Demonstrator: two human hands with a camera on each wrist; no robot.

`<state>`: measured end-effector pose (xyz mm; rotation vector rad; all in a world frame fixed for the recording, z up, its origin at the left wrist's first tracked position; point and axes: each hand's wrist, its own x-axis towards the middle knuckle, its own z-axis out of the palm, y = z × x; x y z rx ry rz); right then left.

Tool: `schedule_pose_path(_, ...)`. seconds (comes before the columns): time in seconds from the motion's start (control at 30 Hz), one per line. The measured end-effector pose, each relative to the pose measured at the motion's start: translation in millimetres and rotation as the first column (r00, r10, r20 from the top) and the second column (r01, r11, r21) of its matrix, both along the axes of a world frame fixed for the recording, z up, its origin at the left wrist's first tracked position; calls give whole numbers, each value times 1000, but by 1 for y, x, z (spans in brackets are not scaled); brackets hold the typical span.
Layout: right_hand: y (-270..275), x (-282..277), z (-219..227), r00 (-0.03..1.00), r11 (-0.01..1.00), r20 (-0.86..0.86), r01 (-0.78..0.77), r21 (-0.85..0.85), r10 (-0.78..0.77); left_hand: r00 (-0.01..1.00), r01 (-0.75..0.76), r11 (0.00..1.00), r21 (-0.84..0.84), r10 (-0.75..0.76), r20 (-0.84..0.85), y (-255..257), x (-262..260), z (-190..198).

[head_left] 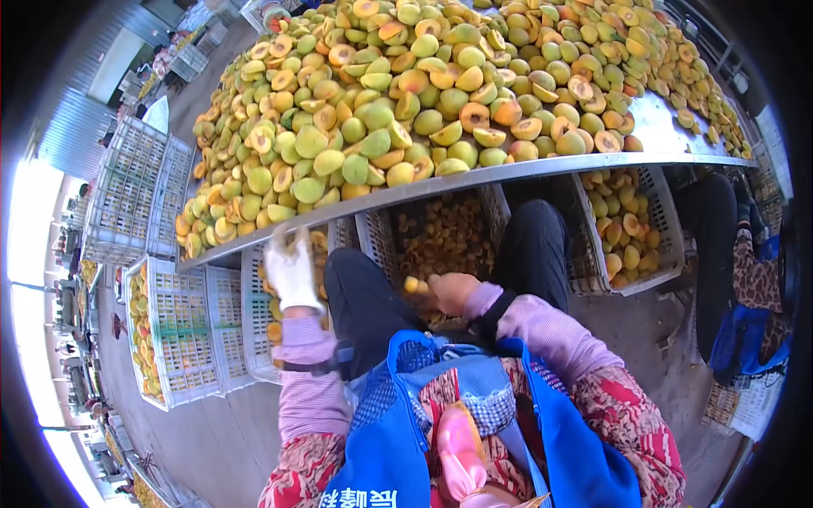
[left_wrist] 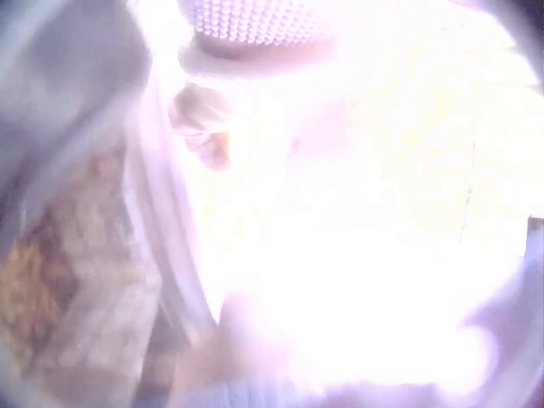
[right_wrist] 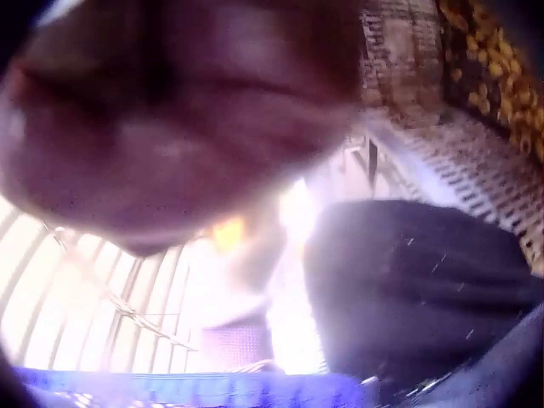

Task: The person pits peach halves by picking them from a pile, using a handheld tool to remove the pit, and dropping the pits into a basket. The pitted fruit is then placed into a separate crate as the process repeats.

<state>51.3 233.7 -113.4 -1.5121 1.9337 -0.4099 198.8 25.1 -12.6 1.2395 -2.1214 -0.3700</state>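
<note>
The yellow piece (head_left: 413,285) is at the tips of the right hand (head_left: 455,292), on that hand's left side, toward the gloved left hand (head_left: 292,275). The right hand is much the nearer; the left is well apart, beyond a knee (head_left: 360,284). Seen from the head, the piece shows over the middle crate (head_left: 378,241), where small brown-orange bits (head_left: 440,241) lie.

The right fingers look curled, closed to a pinch on the piece. The left finger and thumb stand partly apart by the desk (head_left: 474,179) edge, over the side crate (head_left: 257,317); whether they hold anything I cannot tell — glare washes out the left wrist view.

What shows of the piece points leftward, across the body. It looks stubby and is blurred, so no sure long axis can be read. The fruit heap (head_left: 339,127) lies ahead of both hands, on the desk — rounded halves, cut faces turned many ways, no shared axis. The left hand is nearer to it.
</note>
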Motion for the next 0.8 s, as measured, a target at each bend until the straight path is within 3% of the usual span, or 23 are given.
schedule_pose_path(0.03, -4, 1, 11, 989, 980, 129, 41, 194, -67, 983, -116, 970, -212, 143, 117, -14, 6, -4)
schedule_pose_path(0.07, -5, -1, 10, 949, 999, 316, -11, 36, -1, 995, -49, 966, -253, 69, 70, -32, 9, -9)
schedule_pose_path(0.13, -10, 4, 15, 975, 989, 168, 145, 7, -144, 990, 133, 991, -11, -133, -40, -29, -22, 21)
schedule_pose_path(0.2, -15, -2, 12, 937, 981, 312, 184, -65, -155, 933, 358, 932, -66, -359, -2, -43, -66, 24)
schedule_pose_path(0.23, -15, -6, 27, 969, 992, 213, 125, 31, -129, 906, 423, 895, -141, -418, 61, -44, -96, 28)
schedule_pose_path(0.27, -13, -7, 28, 973, 992, 198, 114, 46, -120, 887, 460, 881, -109, -452, 93, -45, -128, 33)
schedule_pose_path(0.3, -12, -8, 25, 949, 988, 285, 149, -25, -136, 850, 523, 847, -94, -509, 135, -49, -160, 35)
schedule_pose_path(0.33, -11, -9, 23, 920, 978, 367, 185, -92, -139, 827, 543, 833, -103, -510, 237, -56, -194, 34)
schedule_pose_path(0.37, -10, -12, 23, 943, 975, 282, 207, -83, -176, 808, 568, 808, -157, -510, 296, -61, -226, 31)
schedule_pose_path(0.43, -10, -15, 17, 931, 970, 311, 228, -80, -193, 776, 578, 807, -121, -498, 385, -63, -279, 26)
schedule_pose_path(0.5, -10, -20, 17, 917, 965, 338, 250, -73, -212, 748, 567, 812, -135, -439, 498, -83, -318, -22)
schedule_pose_path(0.53, -10, -21, 16, 909, 955, 346, 282, -94, -235, 725, 584, 796, -159, -423, 543, -81, -332, -25)
schedule_pose_path(0.6, -13, -25, 12, 864, 924, 427, 355, -140, -267, 744, 446, 894, -36, -347, 571, -72, -342, -25)
schedule_pose_path(0.63, -15, -26, 9, 832, 911, 482, 386, -145, -276, 736, 438, 899, 5, -363, 571, -74, -347, -20)
schedule_pose_path(0.73, -18, -26, 8, 783, 891, 553, 429, -146, -286, 777, 489, 867, -99, -382, 500, -79, -337, -15)
schedule_pose_path(0.77, -20, -28, 8, 736, 890, 611, 443, -108, -292, 822, 520, 839, -161, -440, 363, -79, -330, -14)
schedule_pose_path(0.8, -21, -24, -7, 769, 830, 587, 486, -275, -255, 853, 515, 849, -122, -493, 170, -66, -313, -4)
